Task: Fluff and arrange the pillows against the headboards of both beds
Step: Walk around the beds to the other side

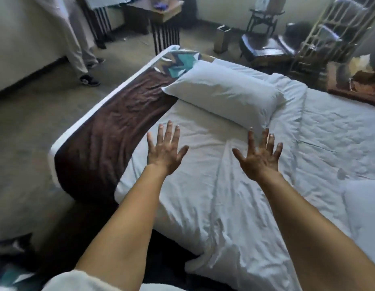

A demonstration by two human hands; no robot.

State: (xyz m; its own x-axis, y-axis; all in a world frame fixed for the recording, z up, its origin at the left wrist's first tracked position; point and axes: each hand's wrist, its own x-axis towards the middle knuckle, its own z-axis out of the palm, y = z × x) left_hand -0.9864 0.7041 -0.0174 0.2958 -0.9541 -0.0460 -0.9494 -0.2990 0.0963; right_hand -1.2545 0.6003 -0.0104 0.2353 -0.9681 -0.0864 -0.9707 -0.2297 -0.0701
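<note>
A white pillow (222, 93) lies across the far part of the bed (234, 196), partly over a brown runner (111, 127), with a teal patterned cushion (182, 59) behind it. Part of a second white pillow (365, 211) shows at the right edge. My left hand (164, 150) and my right hand (259, 156) reach out over the rumpled white sheet with fingers spread, a short way in front of the pillow and not touching it. Both hands hold nothing.
Another person's legs and shoes (88, 66) stand on the carpet at the upper left beside another bed (25, 38). A small table (161, 9), a metal bin (223, 37), a dark chair (264, 38) and a metal rack (329, 34) line the far side.
</note>
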